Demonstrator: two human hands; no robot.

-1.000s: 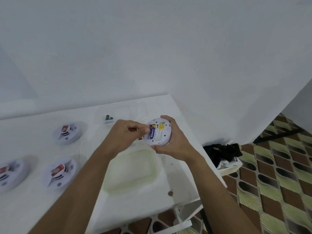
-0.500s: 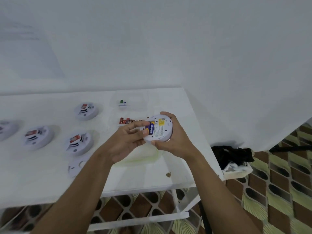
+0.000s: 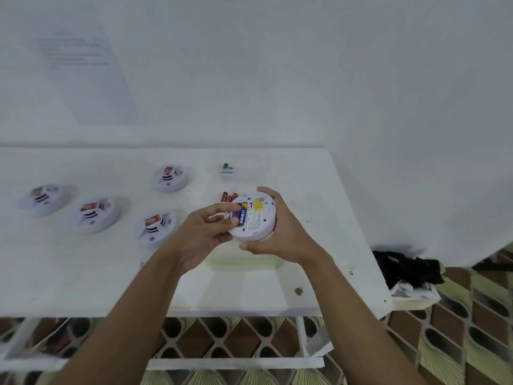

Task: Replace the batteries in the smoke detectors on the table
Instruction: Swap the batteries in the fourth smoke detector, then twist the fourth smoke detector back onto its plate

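My right hand (image 3: 280, 234) grips a round white smoke detector (image 3: 256, 218) above the table, its back with a yellow label facing up. A blue battery (image 3: 243, 216) sits in its open compartment. My left hand (image 3: 206, 232) touches the detector's left side, with fingertips on the battery. Several red batteries (image 3: 228, 197) lie in a clear container just behind the detector. Several more white detectors lie on the table to the left, the nearest (image 3: 156, 227) beside my left wrist.
The white table (image 3: 83, 282) runs left, its right edge (image 3: 369, 259) close to my right arm. A small clear container (image 3: 236, 166) with a green battery stands at the back. A greenish lid (image 3: 244, 263) lies under my hands. Black cloth (image 3: 408, 269) sits on a low shelf at the right.
The view has swung left and back, bringing more detectors into sight. Both hands stay on the detector, the left fingers still at the battery.
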